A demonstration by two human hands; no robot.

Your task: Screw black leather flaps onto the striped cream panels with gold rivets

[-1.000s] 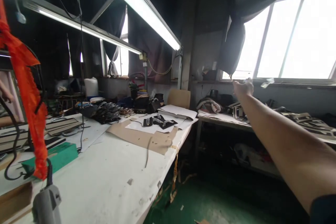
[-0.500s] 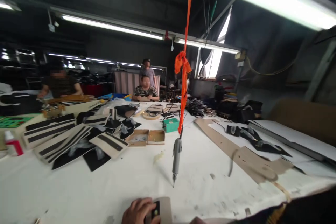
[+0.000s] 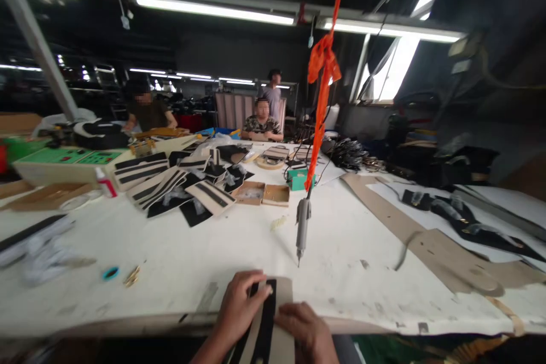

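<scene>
At the near edge of the white table (image 3: 179, 261) lies a beige panel with a black strip (image 3: 267, 318) down its middle. My left hand (image 3: 239, 307) rests on its left side, fingers curled and pressing on the black strip. My right hand (image 3: 305, 330) lies over its right side, fingers bent onto the beige surface. A grey power screwdriver (image 3: 302, 227) hangs tip down from an orange strap (image 3: 322, 79) just beyond the panel.
A pile of similar striped panels (image 3: 170, 187) and two small cardboard boxes (image 3: 262, 193) sit mid-table. Brown card strips (image 3: 426, 239) and black pieces (image 3: 460, 219) lie to the right. A blue ring (image 3: 111, 273) lies left. Three people (image 3: 262, 122) are at the far end.
My view swung left from the window to the table. My right arm came back from reaching out; both hands now sit on the panel, which has moved further into view.
</scene>
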